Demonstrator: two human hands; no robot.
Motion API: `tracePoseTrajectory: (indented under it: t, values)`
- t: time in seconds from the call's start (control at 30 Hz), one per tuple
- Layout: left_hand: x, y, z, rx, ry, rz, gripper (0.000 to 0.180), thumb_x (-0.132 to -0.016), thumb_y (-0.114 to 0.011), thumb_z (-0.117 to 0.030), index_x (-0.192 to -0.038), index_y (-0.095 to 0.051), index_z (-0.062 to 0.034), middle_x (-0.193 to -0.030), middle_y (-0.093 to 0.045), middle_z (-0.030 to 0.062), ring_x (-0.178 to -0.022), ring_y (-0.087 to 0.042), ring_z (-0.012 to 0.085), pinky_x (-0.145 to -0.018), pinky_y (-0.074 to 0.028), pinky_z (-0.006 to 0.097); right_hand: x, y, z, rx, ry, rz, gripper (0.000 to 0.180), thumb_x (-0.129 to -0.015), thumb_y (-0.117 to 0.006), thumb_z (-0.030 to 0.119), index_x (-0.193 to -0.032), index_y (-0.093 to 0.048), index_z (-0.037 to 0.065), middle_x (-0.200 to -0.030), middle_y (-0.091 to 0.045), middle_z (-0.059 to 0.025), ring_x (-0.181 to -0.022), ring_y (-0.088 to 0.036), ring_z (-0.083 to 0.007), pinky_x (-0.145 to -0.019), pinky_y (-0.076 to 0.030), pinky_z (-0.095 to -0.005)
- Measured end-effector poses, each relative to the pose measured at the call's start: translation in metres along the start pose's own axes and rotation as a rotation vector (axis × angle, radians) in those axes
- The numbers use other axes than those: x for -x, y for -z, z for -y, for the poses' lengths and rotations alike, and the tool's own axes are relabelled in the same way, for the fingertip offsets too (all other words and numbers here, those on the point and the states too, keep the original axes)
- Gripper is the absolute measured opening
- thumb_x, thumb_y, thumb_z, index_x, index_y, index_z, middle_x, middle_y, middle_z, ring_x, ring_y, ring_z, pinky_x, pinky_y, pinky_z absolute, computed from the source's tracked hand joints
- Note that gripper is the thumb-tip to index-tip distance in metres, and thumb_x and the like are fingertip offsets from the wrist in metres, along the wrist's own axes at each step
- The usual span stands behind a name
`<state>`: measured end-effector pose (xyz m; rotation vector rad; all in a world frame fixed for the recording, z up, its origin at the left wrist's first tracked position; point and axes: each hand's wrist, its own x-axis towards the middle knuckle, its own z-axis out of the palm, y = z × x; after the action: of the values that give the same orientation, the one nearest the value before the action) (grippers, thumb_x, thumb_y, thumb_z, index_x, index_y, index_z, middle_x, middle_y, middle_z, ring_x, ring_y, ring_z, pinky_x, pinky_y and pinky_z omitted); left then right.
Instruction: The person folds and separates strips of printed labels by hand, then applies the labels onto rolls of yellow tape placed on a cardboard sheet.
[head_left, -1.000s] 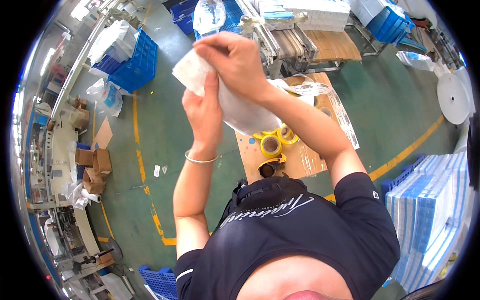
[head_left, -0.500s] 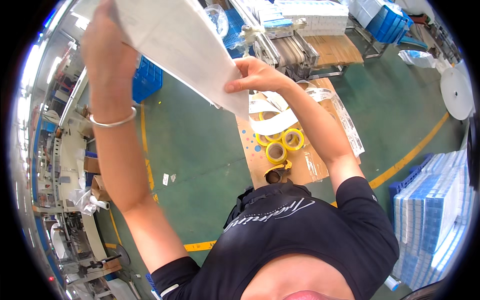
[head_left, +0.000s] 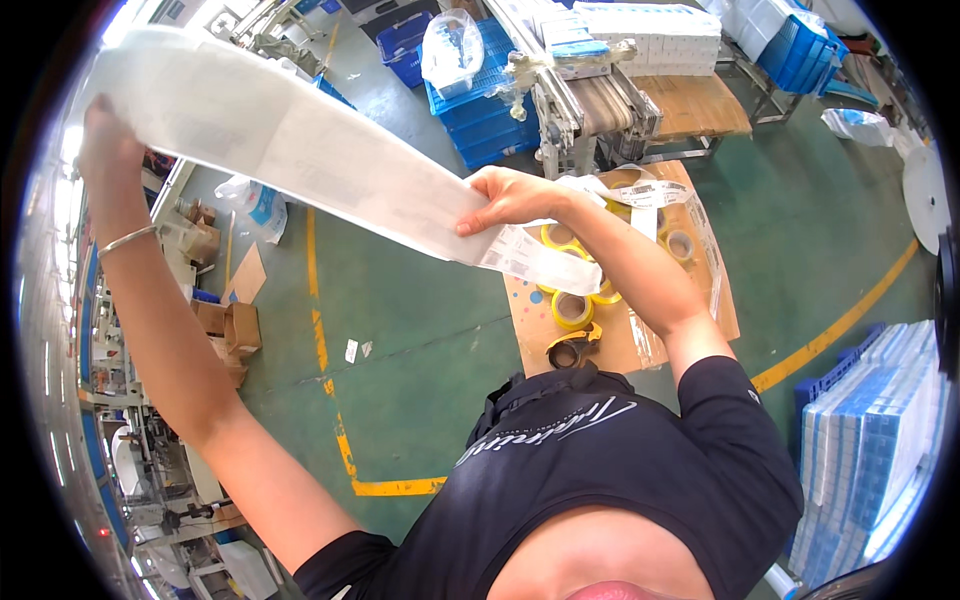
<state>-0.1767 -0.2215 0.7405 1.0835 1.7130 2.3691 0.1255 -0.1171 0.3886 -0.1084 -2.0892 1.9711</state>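
Note:
A long white strip of printed labels is stretched out across the upper left, slanting down toward the middle. My left hand grips its far left end, though that hand is blurred and partly behind the paper. Thumb on top, my right hand pinches the strip close to its near end. A short tail with printing hangs past that hand, over a cardboard-topped table. Beneath it lie several yellow rolls of packing tape and a yellow-and-black tape dispenser. More label strips lie at the table's back.
Behind the table stands a small conveyor, with stacked blue crates to its left. Shrink-wrapped blue-and-white packs rise at the right. Cardboard boxes and machinery line the left side. Yellow lines mark the green floor.
My left hand has swung outward to the left and down, pulling the label strip out long and flatter. My right hand keeps its pinch, and the printed tail now shows beyond it.

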Motion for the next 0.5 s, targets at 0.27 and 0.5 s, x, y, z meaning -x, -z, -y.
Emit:
tracePoseTrajectory:
  t: [0.27,0.5]
  values:
    - [-0.029,0.093,0.073,-0.228,0.084,-0.092,0.047,-0.099,-0.039,-0.019,-0.132,-0.037,0.0149,-0.13,-0.052,0.0227,-0.114,-0.058,0.0321,-0.098,-0.05,0.038,0.021,0.002,0.012,0.108,-0.188,0.015,0.039,-0.079,-0.077,0.021,-0.107,-0.065,-0.003,-0.092,-0.07,-0.0089,-0.082,-0.065,-0.0143,-0.074,-0.051,-0.0282]
    - [0.052,0.198,0.184,-1.312,-0.37,-0.535,0.053,-0.085,-0.067,-0.017,-0.118,-0.045,0.0186,-0.113,-0.058,0.0204,-0.093,-0.063,0.024,-0.079,-0.053,0.032,0.021,-0.016,0.092,0.513,-0.328,0.23,0.033,-0.075,-0.075,0.015,-0.1,-0.066,-0.005,-0.084,-0.069,-0.0113,-0.076,-0.066,-0.0177,-0.069,-0.052,-0.0315]
